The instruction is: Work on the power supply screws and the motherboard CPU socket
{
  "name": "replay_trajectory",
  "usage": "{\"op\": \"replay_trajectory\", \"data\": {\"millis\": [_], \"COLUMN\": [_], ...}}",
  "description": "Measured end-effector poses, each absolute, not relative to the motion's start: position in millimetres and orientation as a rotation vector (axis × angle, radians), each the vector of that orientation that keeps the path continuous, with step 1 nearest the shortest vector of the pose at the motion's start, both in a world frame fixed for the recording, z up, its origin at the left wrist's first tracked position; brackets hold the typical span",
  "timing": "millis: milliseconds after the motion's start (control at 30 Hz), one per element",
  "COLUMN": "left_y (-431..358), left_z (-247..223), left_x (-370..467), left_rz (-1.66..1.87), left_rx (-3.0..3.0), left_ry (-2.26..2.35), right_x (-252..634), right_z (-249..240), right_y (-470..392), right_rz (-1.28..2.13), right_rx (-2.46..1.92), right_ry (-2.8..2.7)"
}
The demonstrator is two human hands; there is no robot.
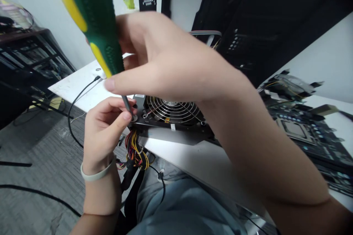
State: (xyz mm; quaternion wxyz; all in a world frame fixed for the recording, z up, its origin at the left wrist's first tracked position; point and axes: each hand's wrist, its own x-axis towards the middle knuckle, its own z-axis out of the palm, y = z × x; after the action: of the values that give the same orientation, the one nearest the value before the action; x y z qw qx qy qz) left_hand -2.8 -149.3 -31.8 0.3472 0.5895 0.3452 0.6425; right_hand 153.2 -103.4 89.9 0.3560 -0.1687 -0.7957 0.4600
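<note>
My right hand (165,62) is wrapped round the green and yellow handle of a large screwdriver (106,40), whose shaft points down at the left corner of a black power supply unit (179,128). Beside the shaft's lower end, my left hand (106,125) has its thumb and fingers closed together at that corner; what they pinch is too small to make out. A round wire fan grille (172,110) shows on the unit's top, partly behind my right forearm. Bundled coloured cables (135,150) hang from the unit's left end over the table edge.
The unit lies on a white table (187,158). Behind it stands a large black computer case (256,18). A circuit board (311,136) lies at the right. A black cable (72,117) droops off the table's left side, near a dark shelf (33,55).
</note>
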Motion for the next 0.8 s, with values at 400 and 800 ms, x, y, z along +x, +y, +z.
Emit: {"op": "replay_trajectory", "data": {"millis": [400,800], "left_y": [-148,-147], "left_z": [-34,-35], "left_x": [-4,-1], "left_rz": [1.627,1.689], "left_rx": [1.577,1.523], "left_ry": [0.893,0.904], "right_x": [156,146], "right_z": [83,85], "right_y": [-100,-106], "right_rz": [1.114,0.982], "right_rx": [-0.540,-0.624], "right_ry": [-1.993,-2.005]}}
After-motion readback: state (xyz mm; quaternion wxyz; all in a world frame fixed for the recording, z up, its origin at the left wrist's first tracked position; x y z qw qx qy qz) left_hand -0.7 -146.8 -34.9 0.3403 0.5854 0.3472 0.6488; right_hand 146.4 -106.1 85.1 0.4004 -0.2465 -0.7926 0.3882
